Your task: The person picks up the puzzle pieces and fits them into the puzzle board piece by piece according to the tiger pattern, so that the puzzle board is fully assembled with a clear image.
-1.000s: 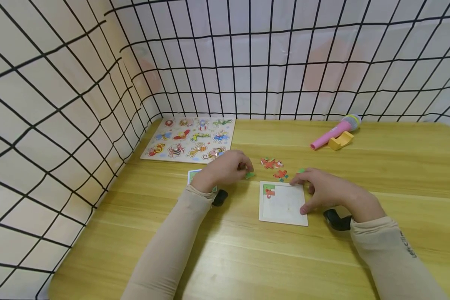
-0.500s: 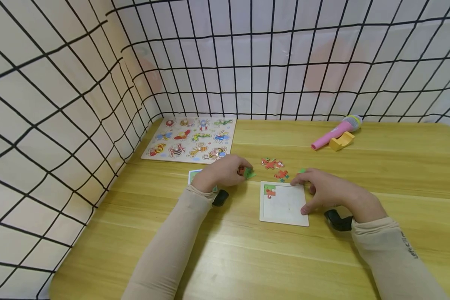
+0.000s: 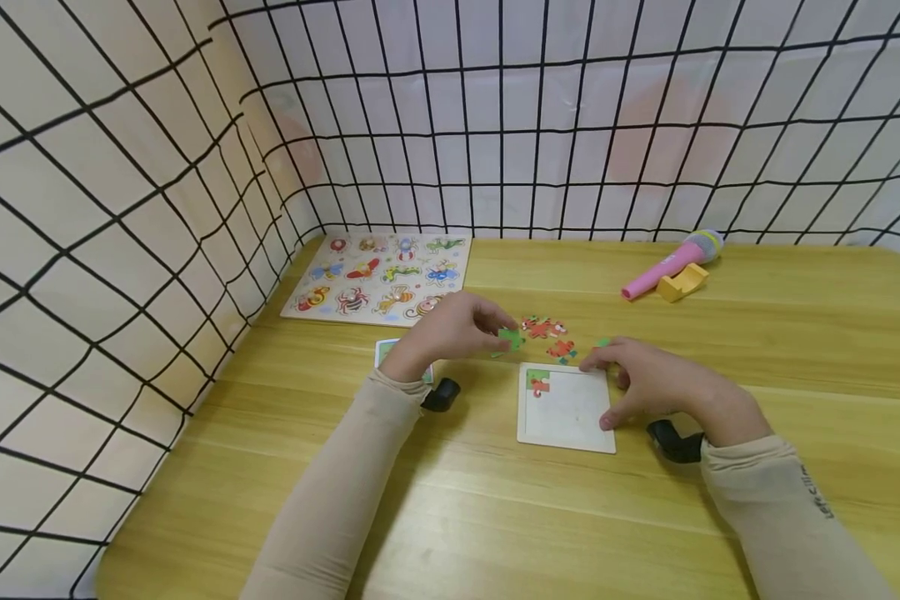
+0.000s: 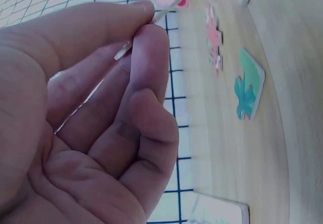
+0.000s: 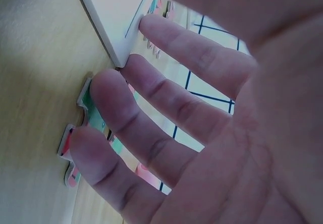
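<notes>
Table point(image 3: 450, 517) is shining pale yellow, with wood lines running across. Black wire grid point(image 3: 501, 132) is standing behind, white sheet point(image 3: 521, 158) showing through it. Left hand point(image 3: 457, 335) is pinching thin, knobby green puzzle piece point(image 3: 510, 338) above table, fingertips close. Right hand point(image 3: 656, 381) is spreading thumb and finger wide, touching edges of flat, square white tray point(image 3: 570, 421). Green-and-red piece point(image 3: 538, 384) is sitting in tray's far left corner. Bumpy-edged red pieces point(image 3: 544, 327) are lying just past tray. Smooth pink toy microphone point(image 3: 662, 271) is lying farther back.
</notes>
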`<action>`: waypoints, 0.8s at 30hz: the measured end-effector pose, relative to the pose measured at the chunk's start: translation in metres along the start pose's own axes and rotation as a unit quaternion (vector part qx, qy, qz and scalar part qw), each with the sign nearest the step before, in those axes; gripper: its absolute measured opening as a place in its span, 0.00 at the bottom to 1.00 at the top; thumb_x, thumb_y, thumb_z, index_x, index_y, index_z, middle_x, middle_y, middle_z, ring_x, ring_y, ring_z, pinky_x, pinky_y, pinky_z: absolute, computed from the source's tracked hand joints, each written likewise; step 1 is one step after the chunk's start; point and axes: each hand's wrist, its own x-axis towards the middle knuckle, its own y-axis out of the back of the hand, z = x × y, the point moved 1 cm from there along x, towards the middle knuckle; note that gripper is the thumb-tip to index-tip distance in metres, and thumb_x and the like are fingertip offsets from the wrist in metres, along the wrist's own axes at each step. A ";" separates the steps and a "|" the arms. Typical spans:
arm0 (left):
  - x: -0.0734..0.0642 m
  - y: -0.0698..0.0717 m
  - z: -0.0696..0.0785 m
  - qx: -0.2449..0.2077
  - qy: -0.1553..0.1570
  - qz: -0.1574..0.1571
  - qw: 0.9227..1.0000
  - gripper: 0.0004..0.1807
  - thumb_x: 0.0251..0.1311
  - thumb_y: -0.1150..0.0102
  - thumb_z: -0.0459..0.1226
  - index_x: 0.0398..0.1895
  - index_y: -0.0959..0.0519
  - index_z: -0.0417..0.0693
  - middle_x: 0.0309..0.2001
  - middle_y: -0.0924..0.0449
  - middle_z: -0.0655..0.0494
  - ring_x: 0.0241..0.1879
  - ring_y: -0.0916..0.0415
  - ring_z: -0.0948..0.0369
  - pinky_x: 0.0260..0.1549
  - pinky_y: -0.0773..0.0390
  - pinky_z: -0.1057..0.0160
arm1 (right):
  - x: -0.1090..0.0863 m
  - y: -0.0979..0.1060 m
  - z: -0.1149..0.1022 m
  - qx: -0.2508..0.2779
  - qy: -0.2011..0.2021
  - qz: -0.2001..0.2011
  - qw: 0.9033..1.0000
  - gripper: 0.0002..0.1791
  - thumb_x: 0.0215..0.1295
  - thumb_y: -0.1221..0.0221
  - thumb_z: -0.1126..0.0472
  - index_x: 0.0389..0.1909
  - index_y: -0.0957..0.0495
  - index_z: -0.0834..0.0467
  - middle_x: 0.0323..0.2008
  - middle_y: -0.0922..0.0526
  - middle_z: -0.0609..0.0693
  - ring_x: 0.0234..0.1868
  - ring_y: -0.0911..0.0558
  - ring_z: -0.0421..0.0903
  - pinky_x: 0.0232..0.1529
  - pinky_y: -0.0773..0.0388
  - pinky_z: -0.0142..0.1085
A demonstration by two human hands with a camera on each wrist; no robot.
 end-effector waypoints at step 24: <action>0.011 -0.054 0.020 -0.010 -0.077 -0.106 0.991 0.15 0.58 0.28 0.31 0.50 0.13 0.46 0.39 0.16 0.63 0.37 0.22 0.68 0.39 0.22 0.72 | 0.001 0.001 0.000 0.008 0.017 0.002 1.000 0.39 0.46 0.20 0.48 0.59 0.22 0.58 0.42 0.29 0.52 0.38 0.29 0.49 0.36 0.31 0.40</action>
